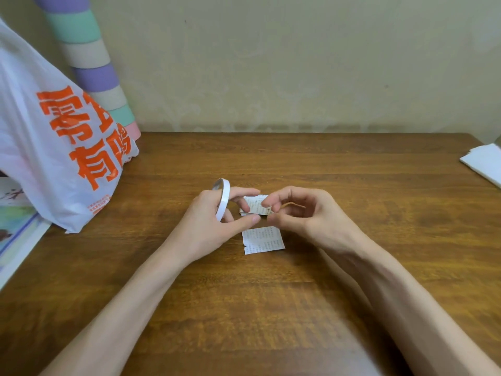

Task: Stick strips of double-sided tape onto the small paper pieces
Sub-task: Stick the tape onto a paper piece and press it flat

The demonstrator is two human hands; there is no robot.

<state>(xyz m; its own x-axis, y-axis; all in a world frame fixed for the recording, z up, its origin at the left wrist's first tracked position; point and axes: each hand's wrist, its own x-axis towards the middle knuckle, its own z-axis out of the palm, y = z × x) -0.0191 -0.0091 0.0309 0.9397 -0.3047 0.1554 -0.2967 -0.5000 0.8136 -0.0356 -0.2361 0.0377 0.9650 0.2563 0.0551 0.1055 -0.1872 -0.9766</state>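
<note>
A small stack of paper pieces (254,206) is lying mid-worktop (352,172), with a single paper piece (262,240) sitting just beside it at 6 o'clock. At its 9 o'clock the left hand (208,223) is gripping the tape roll (222,198), fingers curled round it. At 3 o'clock the right hand (306,213) is curling its fingers by the stack's edge; whether they are pinching anything, I cannot tell. A plastic bag (54,147) is standing at 10 o'clock.

Brown wood-grain table (352,172). Far left on it: white plastic bag with orange printed characters (54,147), slumped. Behind the bag: tall roll banded purple, mint, beige and pink (89,63), leaning against the beige plaster wall (298,63). Left edge: flat colour-printed sheets (16,226), partly under the bag. Far right edge: stack of white folded paper (485,164), cropped by the frame.
</note>
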